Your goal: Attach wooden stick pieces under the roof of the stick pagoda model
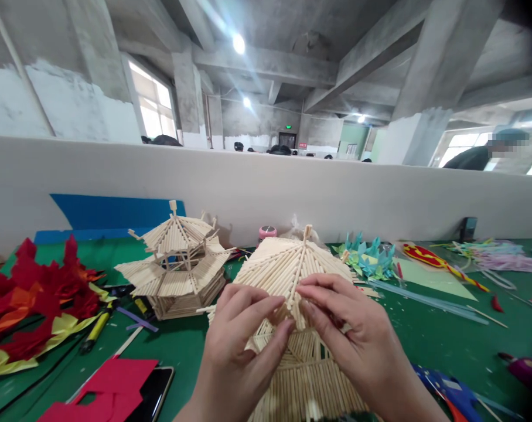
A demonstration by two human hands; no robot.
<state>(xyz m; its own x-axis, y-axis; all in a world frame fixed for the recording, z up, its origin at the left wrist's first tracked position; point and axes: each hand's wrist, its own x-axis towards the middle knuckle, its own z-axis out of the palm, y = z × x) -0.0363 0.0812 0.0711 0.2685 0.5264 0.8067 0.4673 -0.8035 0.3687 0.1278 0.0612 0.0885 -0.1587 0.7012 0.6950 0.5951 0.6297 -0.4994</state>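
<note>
Head view: stick pavilion [266, 274] at lower centre, between and beyond left hand [242, 337] and right hand [358, 331]; front roof ridge [298, 271] slopes from peak [307, 232] down toward their fingertips. Neither clearly nearer. Both angled inward, each in a nearly closed pinch (holding anything? can't tell).

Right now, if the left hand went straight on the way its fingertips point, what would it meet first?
The left hand would probably meet the near corner of the stick roof, close ahead, then perhaps the right hand; depth there is unclear.
</note>
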